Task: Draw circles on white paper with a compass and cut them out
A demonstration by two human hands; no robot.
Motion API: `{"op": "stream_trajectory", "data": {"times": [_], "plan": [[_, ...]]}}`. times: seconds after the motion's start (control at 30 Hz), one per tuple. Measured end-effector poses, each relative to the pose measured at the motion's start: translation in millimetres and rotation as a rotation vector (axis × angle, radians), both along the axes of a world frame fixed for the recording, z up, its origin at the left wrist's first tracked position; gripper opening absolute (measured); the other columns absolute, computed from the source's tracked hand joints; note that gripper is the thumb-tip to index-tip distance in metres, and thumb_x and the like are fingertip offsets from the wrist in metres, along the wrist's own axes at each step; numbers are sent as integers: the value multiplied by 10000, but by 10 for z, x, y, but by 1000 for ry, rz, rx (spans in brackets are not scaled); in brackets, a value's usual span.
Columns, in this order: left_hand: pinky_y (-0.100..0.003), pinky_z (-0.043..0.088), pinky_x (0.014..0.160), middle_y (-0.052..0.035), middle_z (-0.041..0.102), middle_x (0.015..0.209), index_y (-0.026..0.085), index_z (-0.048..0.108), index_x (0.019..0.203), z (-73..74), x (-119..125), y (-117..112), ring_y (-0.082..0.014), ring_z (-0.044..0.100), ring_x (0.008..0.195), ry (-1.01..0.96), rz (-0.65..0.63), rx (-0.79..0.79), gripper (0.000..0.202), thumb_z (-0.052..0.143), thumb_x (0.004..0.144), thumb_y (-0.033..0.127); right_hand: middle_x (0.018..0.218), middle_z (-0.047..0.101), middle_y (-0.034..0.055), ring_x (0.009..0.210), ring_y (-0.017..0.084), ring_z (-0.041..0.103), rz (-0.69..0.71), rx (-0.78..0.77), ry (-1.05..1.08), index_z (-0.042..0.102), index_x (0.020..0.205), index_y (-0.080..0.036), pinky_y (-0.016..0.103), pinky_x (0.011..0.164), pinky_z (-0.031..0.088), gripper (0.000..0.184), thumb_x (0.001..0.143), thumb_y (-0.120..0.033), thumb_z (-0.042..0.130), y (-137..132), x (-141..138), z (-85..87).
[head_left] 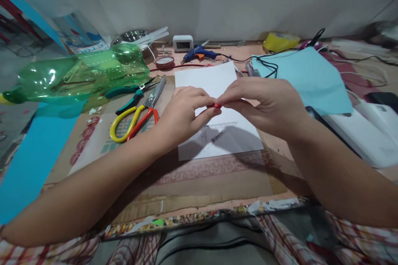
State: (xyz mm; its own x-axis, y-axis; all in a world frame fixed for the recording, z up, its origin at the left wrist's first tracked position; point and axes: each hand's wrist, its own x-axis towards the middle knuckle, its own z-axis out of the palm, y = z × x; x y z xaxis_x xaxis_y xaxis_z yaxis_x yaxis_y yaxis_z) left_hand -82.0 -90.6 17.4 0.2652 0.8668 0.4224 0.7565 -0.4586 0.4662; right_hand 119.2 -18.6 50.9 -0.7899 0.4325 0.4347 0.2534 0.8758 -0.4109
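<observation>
Between the fingertips of both hands is a small red piece (pixel 217 105), mostly covered, so its kind does not show. My left hand (pixel 189 109) pinches it from the left with thumb and forefinger. From the other side, my right hand (pixel 263 101) closes its thumb and fingertips on it. Both hands hover over a sheet of white paper (pixel 205 75). On the paper lies a clear set square (pixel 217 136) with printed ruler markings. Left of my left hand rest scissors (pixel 133 122) with one yellow and one red handle, and green-handled pliers (pixel 132 96).
A green plastic bottle (pixel 83 72) lies at the left, with blue sheet (pixel 43 145) below it. Behind the paper are a blue glue gun (pixel 200 53), a small white digital clock (pixel 183 44) and yellow tape (pixel 280 41). Light-blue paper (pixel 306 78) and a white device (pixel 363 128) sit right.
</observation>
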Motion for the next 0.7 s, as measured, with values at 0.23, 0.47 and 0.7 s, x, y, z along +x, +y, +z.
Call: {"op": "stream_trajectory", "data": {"times": [0.23,0.47,0.7], "plan": [[-376,419,918,-43,761,974,216,758,982,-2,-43,39,-224,658,973,19,-2,-43,185,608,962,322,933,808,-9,876,207,726,39,66,-126,805,933,-269,323,790,501,239,941,-186,581,86,-110,164],[-307,442,670,-21,724,795,216,726,838,388,-238,-185,-183,633,719,172,134,-56,248,588,948,391,887,818,-20,800,172,727,74,66,-197,805,913,-250,276,700,477,213,901,-133,628,66,-135,259],[-383,520,825,-120,685,1343,195,685,1172,-88,-103,-529,-240,678,934,462,-392,-117,259,610,976,346,910,820,-2,826,169,732,45,-4,-200,807,926,-231,270,717,474,218,916,-126,616,118,-117,239]]}}
